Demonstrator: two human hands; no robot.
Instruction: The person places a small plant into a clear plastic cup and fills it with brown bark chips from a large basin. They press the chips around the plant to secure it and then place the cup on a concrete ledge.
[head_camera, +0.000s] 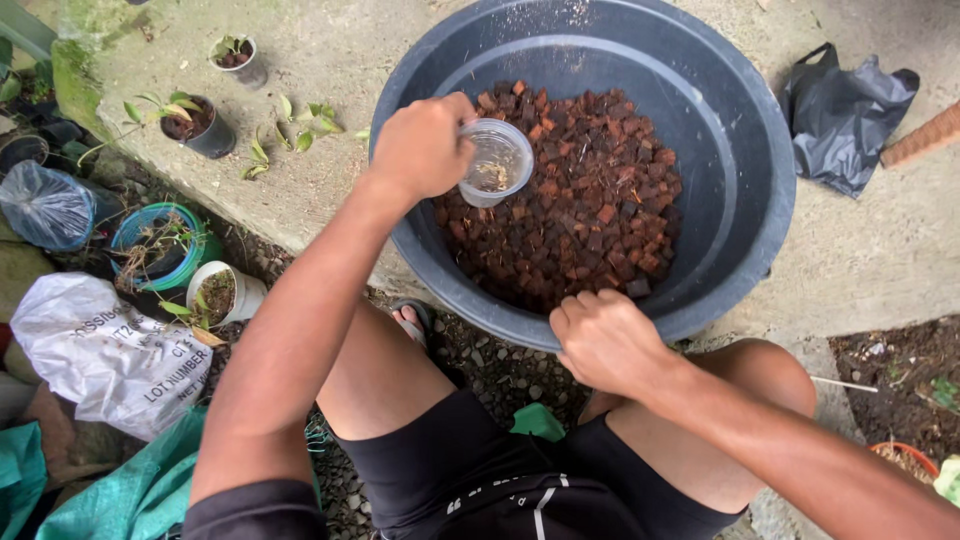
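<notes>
A large dark plastic basin (740, 190) rests on a concrete ledge and holds a heap of reddish-brown chunks (590, 200). My left hand (425, 145) grips a small clear plastic cup (497, 160) by its rim, tilted over the left side of the heap. A little pale material lies inside the cup. My right hand (605, 340) is closed on the near rim of the basin. My bare knees are below the basin.
Small potted seedlings (195, 125) and loose plantlets (300, 125) sit on the ledge at left. A black plastic bag (845, 110) lies at right. A white sack (105, 355), green fabric and more pots (225, 295) are on the gravel ground at left.
</notes>
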